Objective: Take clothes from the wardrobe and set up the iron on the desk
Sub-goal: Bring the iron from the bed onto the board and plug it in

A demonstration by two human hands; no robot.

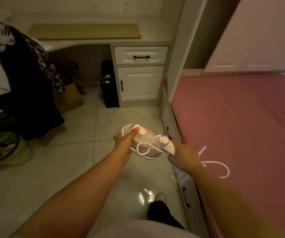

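Both hands grip iron (143, 140): left hand (123, 143) nose (pointing up-left), right hand (183, 156) handle.

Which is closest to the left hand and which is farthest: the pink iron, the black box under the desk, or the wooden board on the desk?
From the left hand:
1. Pink iron, held in it.
2. Black box, on the floor ahead.
3. Wooden board, on the desk by the wall.

Glossy pale tiled floor (66, 162), white drawer cabinet (139, 83), pink bed (241, 117), dim warm light
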